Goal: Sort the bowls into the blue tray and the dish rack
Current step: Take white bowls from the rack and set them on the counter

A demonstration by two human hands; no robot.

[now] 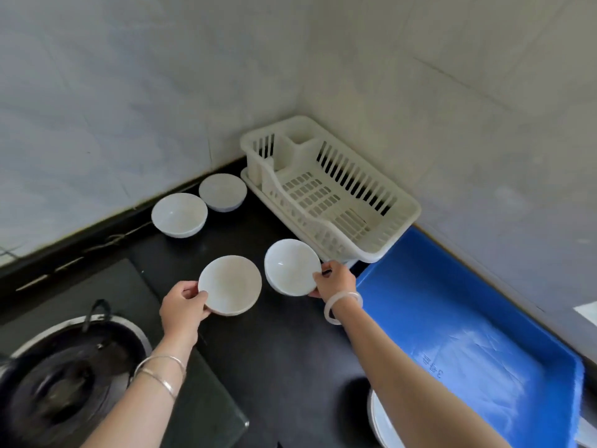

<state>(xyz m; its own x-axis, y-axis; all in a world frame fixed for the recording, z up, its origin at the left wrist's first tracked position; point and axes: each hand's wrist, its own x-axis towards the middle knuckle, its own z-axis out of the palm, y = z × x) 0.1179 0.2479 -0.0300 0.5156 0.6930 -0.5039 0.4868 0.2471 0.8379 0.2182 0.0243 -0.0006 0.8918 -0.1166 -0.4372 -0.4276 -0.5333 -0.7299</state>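
Right forearm nearest, crossing a partly hidden white dish (382, 425) at bottom edge. One white bowl per side: left grip (182, 305) pinching left bowl (230, 286) at its near-left rim, thumb over the edge; right grip (334, 279) pinching right bowl (290, 266) at its right rim, bowl tilted toward camera. Both bowls out beyond the fingers, held by the edge only; lifted or resting on desk (274, 350), cannot tell. Back-left bowl (179, 215) and back-right bowl (223, 192) by the wall, untouched. Dish rack (374, 252) just behind right bowl, blue tray (452, 318) just right of right grip, no bowl in either. Likely failures: rim pinch slipping on smooth glaze; tilted bowl clipping rack's front wall; held bowls knocking together, being nearly side by side; bangle (342, 307) tapping tray rim.
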